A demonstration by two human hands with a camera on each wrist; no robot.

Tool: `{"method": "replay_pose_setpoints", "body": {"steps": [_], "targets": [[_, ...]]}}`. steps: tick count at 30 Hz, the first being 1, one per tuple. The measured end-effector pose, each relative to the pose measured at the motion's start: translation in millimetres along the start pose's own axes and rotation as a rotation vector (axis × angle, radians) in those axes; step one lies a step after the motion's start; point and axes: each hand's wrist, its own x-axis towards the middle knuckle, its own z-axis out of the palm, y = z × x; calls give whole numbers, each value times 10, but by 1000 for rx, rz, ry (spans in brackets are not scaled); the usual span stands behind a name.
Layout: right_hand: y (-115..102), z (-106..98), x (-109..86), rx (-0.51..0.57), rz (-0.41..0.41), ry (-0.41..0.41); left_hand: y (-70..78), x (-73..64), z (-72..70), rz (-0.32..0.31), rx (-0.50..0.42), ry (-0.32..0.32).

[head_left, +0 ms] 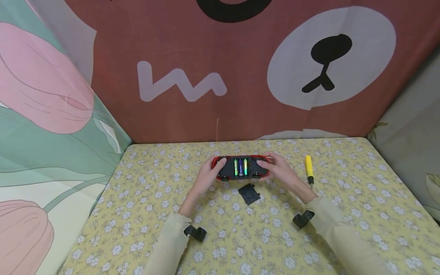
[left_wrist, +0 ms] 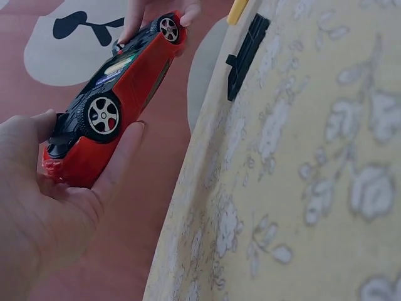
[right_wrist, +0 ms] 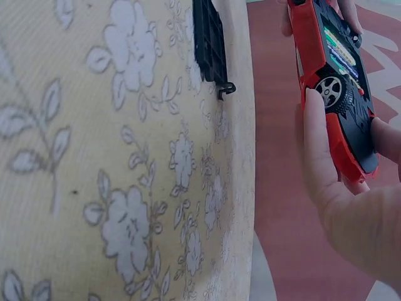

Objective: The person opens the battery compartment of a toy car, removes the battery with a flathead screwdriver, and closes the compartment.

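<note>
Both hands hold a red toy car [head_left: 227, 172] with its black underside turned up. My left hand [head_left: 207, 173] grips one end, thumb on the underside; my right hand [head_left: 280, 170] grips the other end the same way. Three batteries [head_left: 241, 167] lie side by side in the open compartment in the middle of the underside. In the left wrist view the car's spoked wheel [left_wrist: 102, 117] shows close to the left fingers. A black battery cover [head_left: 249, 193] lies on the table just below the car.
A yellow-handled screwdriver [head_left: 309, 166] lies to the right, its shaft partly hidden by the right forearm. A yellow floral cloth [head_left: 148, 214] covers the table. Behind its back edge hangs a red-brown printed curtain [head_left: 172, 118].
</note>
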Motion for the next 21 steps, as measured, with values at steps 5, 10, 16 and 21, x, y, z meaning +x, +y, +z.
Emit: {"method": "replay_pose_setpoints", "body": {"steps": [5,10,16,21], "targets": [[-48,25,-2,16,25,29,19,8,5,-9,-62,-16],[-92,36,-2,30,42,40,45,3,11,-28,-135,-16],[-115,50,-6,35,69,58,67,1,44,-56,-176,26],[-124,68,-30,38,84,68,54,-25,55,-45,-209,30]]}}
